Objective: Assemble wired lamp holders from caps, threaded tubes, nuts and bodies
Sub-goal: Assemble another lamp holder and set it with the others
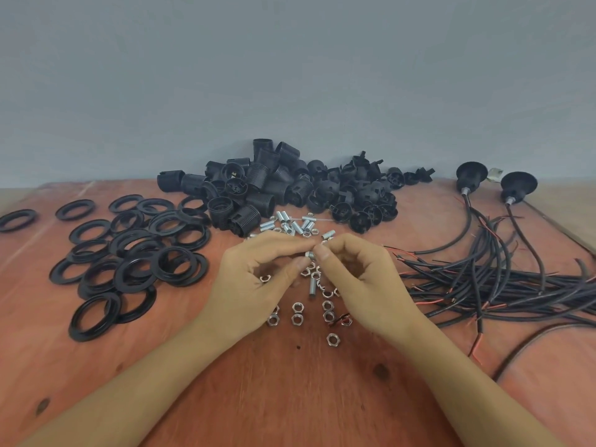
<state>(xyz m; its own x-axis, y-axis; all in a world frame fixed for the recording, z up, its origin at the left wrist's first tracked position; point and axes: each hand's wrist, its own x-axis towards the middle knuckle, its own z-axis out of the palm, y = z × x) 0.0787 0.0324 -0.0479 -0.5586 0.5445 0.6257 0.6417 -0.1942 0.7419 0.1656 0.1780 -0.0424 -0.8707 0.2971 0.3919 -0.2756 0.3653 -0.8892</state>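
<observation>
Metal threaded tube (pixel 309 254), mostly hidden, pinched by left hand (pixel 254 279) and right hand (pixel 364 282), both grips clamped on it, just above loose nuts (pixel 297 307) on tabletop (pixel 290 398). Risk: cross-threading from tilt, or slipping down among nuts. Wires (pixel 483 279) right of nuts.

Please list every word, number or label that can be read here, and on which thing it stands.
None can be read.
The small pale scrap between the two wired lamp holders may be a label, but it is too small and blurred to read.
The rings and nuts show no print.
</observation>
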